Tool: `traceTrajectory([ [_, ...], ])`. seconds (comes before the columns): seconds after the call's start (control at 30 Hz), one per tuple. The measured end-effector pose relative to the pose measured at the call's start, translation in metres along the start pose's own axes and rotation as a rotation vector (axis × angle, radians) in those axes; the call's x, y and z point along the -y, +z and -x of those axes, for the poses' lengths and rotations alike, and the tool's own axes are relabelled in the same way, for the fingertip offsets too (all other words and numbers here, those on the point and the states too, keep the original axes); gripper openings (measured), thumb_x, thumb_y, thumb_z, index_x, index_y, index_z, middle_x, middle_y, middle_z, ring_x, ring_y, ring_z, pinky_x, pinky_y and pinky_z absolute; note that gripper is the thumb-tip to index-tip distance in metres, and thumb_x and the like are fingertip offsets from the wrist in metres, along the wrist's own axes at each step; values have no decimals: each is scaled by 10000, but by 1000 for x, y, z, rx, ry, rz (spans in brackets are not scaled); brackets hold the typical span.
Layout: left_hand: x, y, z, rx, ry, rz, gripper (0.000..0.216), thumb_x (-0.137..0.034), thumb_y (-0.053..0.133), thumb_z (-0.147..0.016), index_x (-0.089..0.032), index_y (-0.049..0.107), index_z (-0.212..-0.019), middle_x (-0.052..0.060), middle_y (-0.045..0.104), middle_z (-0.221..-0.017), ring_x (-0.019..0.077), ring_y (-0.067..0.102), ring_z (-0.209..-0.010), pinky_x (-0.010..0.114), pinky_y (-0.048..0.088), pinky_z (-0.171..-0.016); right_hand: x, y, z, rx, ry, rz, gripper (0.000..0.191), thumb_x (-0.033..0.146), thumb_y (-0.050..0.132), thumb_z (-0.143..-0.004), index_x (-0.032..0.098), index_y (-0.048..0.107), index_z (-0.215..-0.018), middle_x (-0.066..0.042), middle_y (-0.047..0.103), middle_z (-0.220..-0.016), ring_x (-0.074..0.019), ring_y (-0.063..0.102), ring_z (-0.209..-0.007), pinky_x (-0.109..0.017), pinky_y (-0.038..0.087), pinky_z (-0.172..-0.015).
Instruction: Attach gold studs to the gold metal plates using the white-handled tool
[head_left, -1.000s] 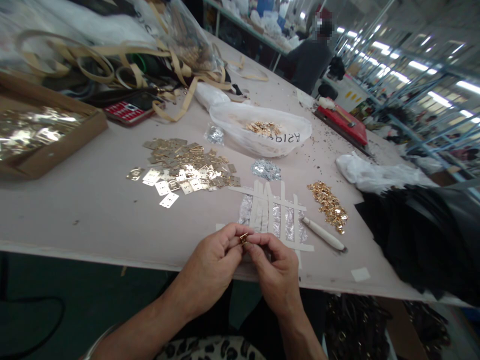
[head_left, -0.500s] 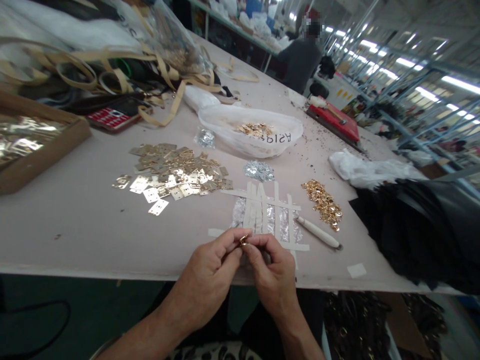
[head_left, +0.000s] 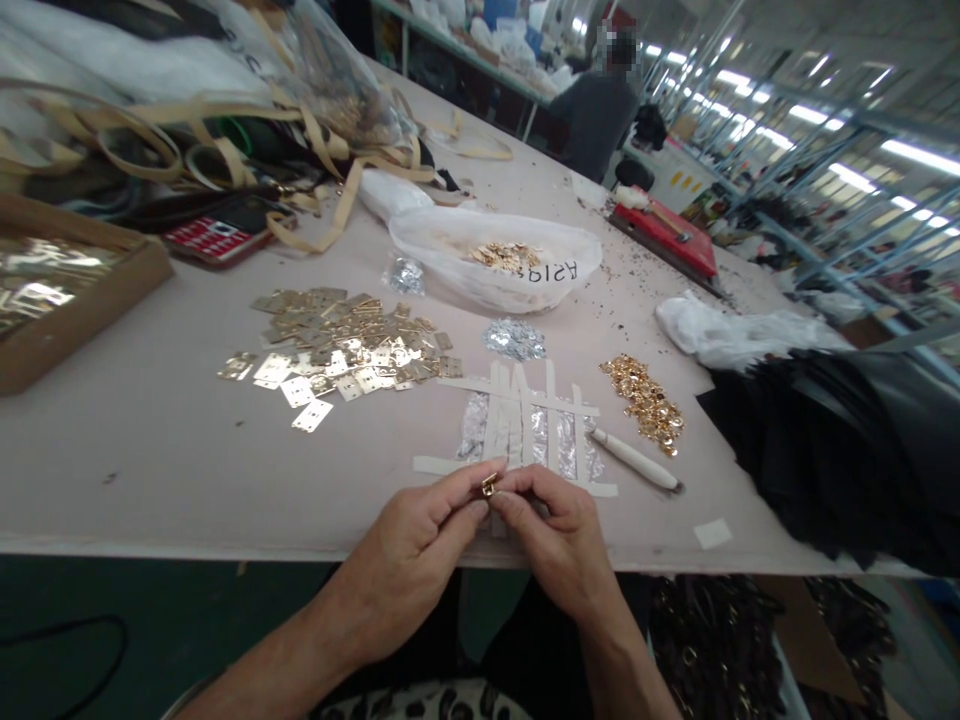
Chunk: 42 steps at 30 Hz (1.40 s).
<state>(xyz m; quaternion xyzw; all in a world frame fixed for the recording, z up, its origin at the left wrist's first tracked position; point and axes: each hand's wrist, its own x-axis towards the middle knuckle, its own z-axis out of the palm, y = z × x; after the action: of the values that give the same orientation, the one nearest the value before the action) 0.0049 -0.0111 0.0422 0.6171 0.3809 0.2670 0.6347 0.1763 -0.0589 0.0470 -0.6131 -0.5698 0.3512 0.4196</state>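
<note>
Between my fingertips is a small gold metal fitting [head_left: 489, 486], too small to tell its exact kind. My left hand [head_left: 420, 545] pinches it from the left, thumb below and forefinger above. From the other side my right hand [head_left: 559, 535] also pinches it. Both hands are over the table's front edge, just before a patch of clear plastic [head_left: 471, 425] held down by pale tape strips [head_left: 517, 410]. A pile of flat gold plates with holes [head_left: 360, 345] lies to the left, silver pieces [head_left: 514, 338] ahead, and small gold fittings [head_left: 643, 400] to the right.
A white-handled tool [head_left: 634, 460] lies right of the tape. Behind are a white bag [head_left: 427, 235] of gold pieces and a red case [head_left: 667, 235]. Black sheets [head_left: 840, 450] are stacked at right, a cardboard box [head_left: 142, 270] stands at left. A person [head_left: 596, 115] is farther back.
The gold fitting has turned a little between my fingertips and shows more plainly. My right hand has shifted slightly rightward. The view has moved a little; the piles look the same.
</note>
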Motion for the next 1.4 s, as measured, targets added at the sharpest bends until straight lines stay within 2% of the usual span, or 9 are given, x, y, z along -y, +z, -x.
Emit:
traceTrajectory([
  [0.17,-1,-1,1,30,36,-22,369,-333,550,-991,-302,658,-1341,-31,722,-1273,183,664,-1194,227,450,-1085,1,0,2,13,-16,36,113,218,644,-926,226,716,-838,25,726,-819,-127,645,-776,-232,481,-740],
  [0.43,8,4,-4,38,239,-190,346,-280,424,-1036,-260,656,-1292,-8,738,-1228,155,682,-1170,264,513,-1037,-9,11,7,-173,-47,182,64,251,657,-915,216,650,-862,29,686,-772,-120,629,-706,-231,482,-675],
  [0.57,13,4,-11,-30,316,-393,283,-244,371,-1045,-220,601,-1209,18,756,-1049,170,738,-940,291,591,-817,-16,8,1,-246,-132,241,56,228,658,-916,229,670,-971,10,695,-859,-137,638,-779,-258,499,-742],
  [0.63,18,4,-16,-53,399,-485,249,-213,370,-1043,-207,599,-1141,24,744,-983,177,730,-897,304,592,-783,-18,6,-1,-215,-153,278,95,188,631,-922,231,675,-994,0,703,-885,-151,649,-811,-278,499,-765],
  [0.83,34,0,-25,-198,756,-796,298,-199,335,-1068,-168,631,-1079,83,728,-1079,222,689,-1009,433,569,-947,-23,6,-5,-139,-240,438,115,137,589,-920,207,677,-940,-36,729,-872,-202,654,-836,-335,480,-763],
  [1.0,35,-3,-21,-195,840,-925,420,-240,270,-1088,-135,674,-1037,78,733,-1023,209,672,-980,373,564,-903,-10,-13,-8,196,-194,498,217,129,617,-910,244,681,-1082,-32,746,-1011,-217,657,-979,-372,488,-881],
  [1.1,36,-3,-16,-228,863,-974,401,-199,302,-1074,-156,700,-1088,53,743,-1109,213,662,-1052,373,518,-953,-6,-35,-23,217,-97,458,253,146,662,-872,255,690,-1099,-13,755,-1037,-193,678,-958,-347,508,-878],
  [1.23,43,-2,-10,-257,865,-1037,370,-169,363,-1037,-192,711,-1160,25,727,-1220,210,634,-1149,370,421,-1062,-16,-63,-68,6,32,553,159,199,632,-889,221,726,-1016,-27,773,-940,-177,692,-805,-322,523,-785],
  [1.4,56,2,-9,-312,860,-1000,347,-232,392,-1045,-206,719,-1159,23,714,-1252,197,603,-1212,355,318,-1184,-31,-78,-133,-33,-32,783,223,199,561,-928,202,717,-1087,-46,781,-997,-177,703,-861,-306,514,-835],
])
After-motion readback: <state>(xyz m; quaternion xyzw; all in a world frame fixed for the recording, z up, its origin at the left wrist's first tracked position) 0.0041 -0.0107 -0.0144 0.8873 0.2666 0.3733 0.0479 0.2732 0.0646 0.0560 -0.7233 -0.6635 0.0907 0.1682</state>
